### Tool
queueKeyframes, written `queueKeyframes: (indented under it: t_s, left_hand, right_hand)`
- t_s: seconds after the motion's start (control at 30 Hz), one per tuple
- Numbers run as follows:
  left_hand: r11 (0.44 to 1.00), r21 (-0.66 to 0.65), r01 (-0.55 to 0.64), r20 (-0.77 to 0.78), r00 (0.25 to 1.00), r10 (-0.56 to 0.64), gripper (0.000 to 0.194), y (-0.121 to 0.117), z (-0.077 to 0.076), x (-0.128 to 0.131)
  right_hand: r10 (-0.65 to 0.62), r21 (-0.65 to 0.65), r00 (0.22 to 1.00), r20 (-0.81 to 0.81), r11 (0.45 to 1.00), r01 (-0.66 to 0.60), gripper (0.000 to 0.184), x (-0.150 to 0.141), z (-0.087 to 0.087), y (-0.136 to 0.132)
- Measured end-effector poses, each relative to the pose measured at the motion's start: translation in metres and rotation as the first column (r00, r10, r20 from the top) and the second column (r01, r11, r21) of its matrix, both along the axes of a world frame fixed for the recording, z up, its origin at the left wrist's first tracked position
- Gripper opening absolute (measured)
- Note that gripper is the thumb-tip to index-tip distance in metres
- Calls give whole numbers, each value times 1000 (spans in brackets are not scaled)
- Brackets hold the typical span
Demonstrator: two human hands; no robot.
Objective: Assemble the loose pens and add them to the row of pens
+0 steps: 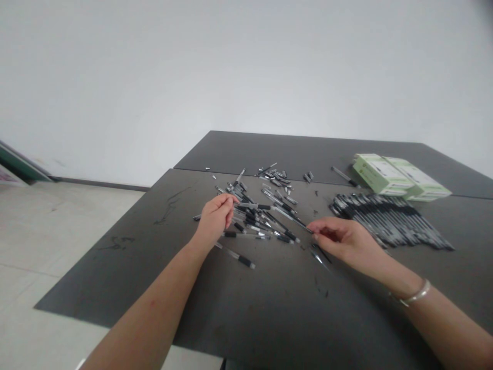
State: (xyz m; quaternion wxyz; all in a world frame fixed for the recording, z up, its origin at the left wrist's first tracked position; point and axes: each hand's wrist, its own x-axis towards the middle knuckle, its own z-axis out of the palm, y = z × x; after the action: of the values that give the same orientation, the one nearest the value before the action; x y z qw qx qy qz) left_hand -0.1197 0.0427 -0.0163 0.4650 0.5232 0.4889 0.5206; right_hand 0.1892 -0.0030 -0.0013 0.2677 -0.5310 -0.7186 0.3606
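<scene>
One black-gripped pen [252, 206], fingers of left hand [216, 211] pinched on its end, over pen heap [254, 222]; one slender pen piece [284, 213], fingers of right hand [342, 239] clamped on near end; pen row [393, 221] beside boxes [385, 177], worktop [269, 308].

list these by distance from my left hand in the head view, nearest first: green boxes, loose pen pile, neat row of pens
From the left hand:
1. Loose pen pile: right beside the fingertips, mid-table.
2. Neat row of pens: off to the right, past the right hand.
3. Green boxes: right side too, just behind the row.
</scene>
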Motion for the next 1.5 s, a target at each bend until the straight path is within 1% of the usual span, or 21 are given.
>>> queueKeyframes:
  t_s: [0.23, 0.43, 0.5, 0.67, 0.77, 1.0, 1.1, 1.23, 1.37, 1.5]
  left_hand:
    - [1000, -15, -11, 17, 1000, 12, 21, -1, 2, 2]
    - [1000, -12, 2, -15, 1000, -2, 21, -2, 4, 2]
    - [1000, -11, -1, -42, 999, 0, 21, -3, 5, 2]
    - [1000, -20, 1, -73, 997, -3, 21, -5, 9, 4]
    - [1000, -18, 6, -93, 996, -8, 21, -5, 10, 4]
    - [1000, -22, 18, -99, 995, -20, 22, -5, 9, 3]
    - [997, -42, 66, -97, 993, -70, 22, -7, 10, 6]
    - [991, -52, 121, -137, 982, -127, 23, -10, 11, 10]
    - [990, -53, 131, -143, 980, -138, 23, -9, 10, 10]
    - [987, -81, 137, -46, 989, -141, 21, -6, 7, 8]
  right_hand:
    - [0, 5, 1000, 18, 1000, 0, 25, 2, -1, -1]
    - [23, 3, 1000, 13, 1000, -23, 25, 1, 0, 0]
    - [30, 17, 999, 43, 999, -31, 24, 0, 2, 0]
    - [26, 108, 987, 161, 993, -44, 24, 0, 11, -1]
    - [32, 132, 982, 185, 990, -57, 24, 0, 14, -1]
    - [37, 175, 987, 157, 982, -65, 24, -3, 20, -2]
    - [58, 171, 989, 137, 982, -81, 24, -5, 23, -2]
    - [58, 171, 994, 89, 983, -73, 24, -13, 20, -4]
    - [6, 118, 1000, 28, 993, -9, 29, -22, 15, -7]
    - [-39, 36, 995, -97, 998, 43, 37, -21, 15, -7]
